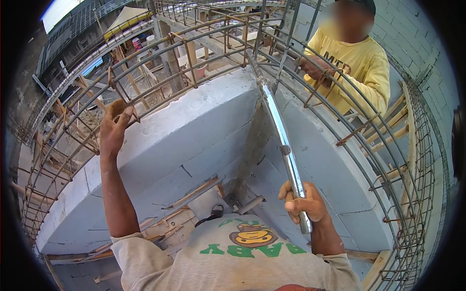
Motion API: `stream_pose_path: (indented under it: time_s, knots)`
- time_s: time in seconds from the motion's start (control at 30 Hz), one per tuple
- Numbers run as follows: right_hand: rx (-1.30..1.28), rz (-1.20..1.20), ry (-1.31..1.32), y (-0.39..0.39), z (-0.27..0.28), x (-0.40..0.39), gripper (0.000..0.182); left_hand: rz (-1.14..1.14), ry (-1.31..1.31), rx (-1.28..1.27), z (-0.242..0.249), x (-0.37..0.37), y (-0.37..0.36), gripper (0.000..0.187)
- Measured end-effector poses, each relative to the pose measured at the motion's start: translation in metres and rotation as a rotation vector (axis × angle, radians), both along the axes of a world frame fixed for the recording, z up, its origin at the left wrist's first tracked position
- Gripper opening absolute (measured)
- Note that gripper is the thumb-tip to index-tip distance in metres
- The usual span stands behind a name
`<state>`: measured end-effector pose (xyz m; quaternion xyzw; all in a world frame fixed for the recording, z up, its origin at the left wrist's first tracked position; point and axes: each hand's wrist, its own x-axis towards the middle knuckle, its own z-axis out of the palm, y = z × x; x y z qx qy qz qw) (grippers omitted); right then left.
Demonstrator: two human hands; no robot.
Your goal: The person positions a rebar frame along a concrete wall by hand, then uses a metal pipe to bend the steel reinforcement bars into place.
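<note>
Left hand [115,121] raised, right hand [306,202] closed lower down.

Pale block wall [194,99], rough-topped, angled at a corner; tied rebar cage [342,142] along its upper edge

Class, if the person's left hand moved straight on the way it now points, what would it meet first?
Probably the rebar cage just beyond the left hand; depth is unclear, so I cannot say which bar.

One metal pipe [278,123] is in the grip of one right hand [307,203]; one left hand [114,127] is well left of it. Beyond the grip are two block walls [182,140], one co-worker [366,68], one cap [361,5] and rebar [196,85] too tangled to count.
</note>
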<state>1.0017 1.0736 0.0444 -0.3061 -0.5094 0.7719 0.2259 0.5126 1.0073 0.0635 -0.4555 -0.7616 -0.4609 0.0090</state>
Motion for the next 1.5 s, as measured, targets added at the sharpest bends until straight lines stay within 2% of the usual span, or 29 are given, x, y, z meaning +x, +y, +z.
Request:
stream_pose_path:
  time_s: [0.07, 0.1, 0.23, 0.33, 0.37, 0.47, 0.5, 0.6, 0.63, 0.7, 0.73, 0.77, 0.83, 0.87, 0.9, 1.0, 1.1, 1.13, 1.17, 1.23, 1.3, 1.37, 1.43, 1.5]
  knots:
    - [-0.019, 0.016, 0.052, 0.001, -0.013, 0.003, 0.035, -0.061, 0.138, -0.028, 0.010, -0.004, 0.002, 0.068]
    - [-0.005, 0.010, 0.051, 0.001, -0.017, 0.003, 0.035, -0.061, 0.171, -0.125, 0.026, 0.009, 0.001, 0.071]
    - [0.050, -0.011, 0.009, 0.003, -0.022, 0.010, 0.034, -0.335, -0.256, -0.042, 0.026, -0.008, 0.009, 0.076]
    - [0.072, -0.016, -0.029, 0.007, -0.019, 0.015, 0.035, -0.409, -0.285, -0.126, 0.038, -0.017, 0.009, 0.074]
    - [0.076, -0.013, -0.042, 0.009, -0.017, 0.016, 0.035, -0.484, -0.350, -0.065, 0.041, -0.024, 0.005, 0.065]
    - [0.077, -0.007, -0.055, 0.015, -0.011, 0.016, 0.038, -0.379, -0.716, 0.287, -0.005, -0.116, 0.007, 0.052]
    - [0.038, -0.012, -0.034, 0.016, -0.006, 0.014, 0.040, -0.097, -0.712, 0.276, -0.001, -0.106, 0.016, 0.037]
    - [-0.005, -0.028, 0.003, 0.027, 0.020, 0.005, 0.048, -0.006, -0.256, -0.007, -0.006, -0.093, 0.053, 0.036]
    - [0.026, -0.040, 0.007, 0.030, 0.028, -0.001, 0.051, -0.141, -0.352, 0.075, -0.006, -0.082, 0.058, 0.040]
    - [0.113, 0.002, -0.020, 0.038, 0.029, -0.002, 0.059, -0.107, -0.399, -0.017, -0.002, -0.075, 0.055, 0.040]
    - [0.231, -0.108, -0.057, 0.032, 0.033, -0.008, 0.058, -0.090, -0.422, -0.064, -0.002, -0.077, 0.053, 0.039]
    - [0.353, -0.219, -0.094, 0.022, 0.039, -0.015, 0.057, -0.119, -0.300, -0.025, -0.008, -0.076, 0.053, 0.038]
    - [0.407, -0.273, -0.080, 0.017, 0.043, -0.016, 0.057, -0.065, -0.180, -0.003, -0.016, -0.072, 0.053, 0.038]
    - [0.340, -0.219, -0.024, 0.019, 0.043, -0.010, 0.059, -0.044, -0.118, 0.005, -0.015, -0.065, 0.054, 0.038]
    - [0.281, -0.162, 0.033, 0.022, 0.044, -0.007, 0.060, -0.037, -0.197, 0.041, -0.017, -0.066, 0.056, 0.035]
    - [0.362, -0.078, 0.390, 0.025, 0.063, -0.012, 0.069, -0.040, -0.071, -0.036, -0.016, -0.070, 0.055, 0.033]
    - [0.811, 0.206, 0.617, 0.053, 0.114, -0.030, 0.072, -0.011, -0.009, -0.157, -0.013, -0.056, 0.049, 0.031]
    - [0.874, 0.156, 0.532, 0.059, 0.132, -0.028, 0.071, -0.001, 0.012, -0.178, -0.010, -0.054, 0.050, 0.031]
    - [0.933, 0.109, 0.444, 0.064, 0.149, -0.027, 0.071, 0.062, 0.238, -0.219, -0.015, -0.057, 0.051, 0.032]
    - [0.842, -0.012, 0.057, 0.061, 0.184, -0.049, 0.065, 0.144, 0.300, -0.259, -0.008, -0.040, 0.049, 0.032]
    - [0.989, 0.065, -0.193, 0.069, 0.207, -0.070, 0.055, 0.179, 0.344, -0.278, -0.009, -0.040, 0.049, 0.036]
    - [1.235, -0.009, -0.370, 0.073, 0.224, -0.087, 0.050, 0.231, 0.357, -0.303, -0.003, -0.032, 0.048, 0.037]
    - [1.538, -0.224, -0.467, 0.075, 0.230, -0.100, 0.049, 0.264, 0.407, -0.308, -0.004, -0.025, 0.047, 0.037]
    - [1.560, -0.530, -0.388, 0.073, 0.247, -0.120, 0.050, 0.250, 0.410, -0.292, -0.009, -0.028, 0.047, 0.035]
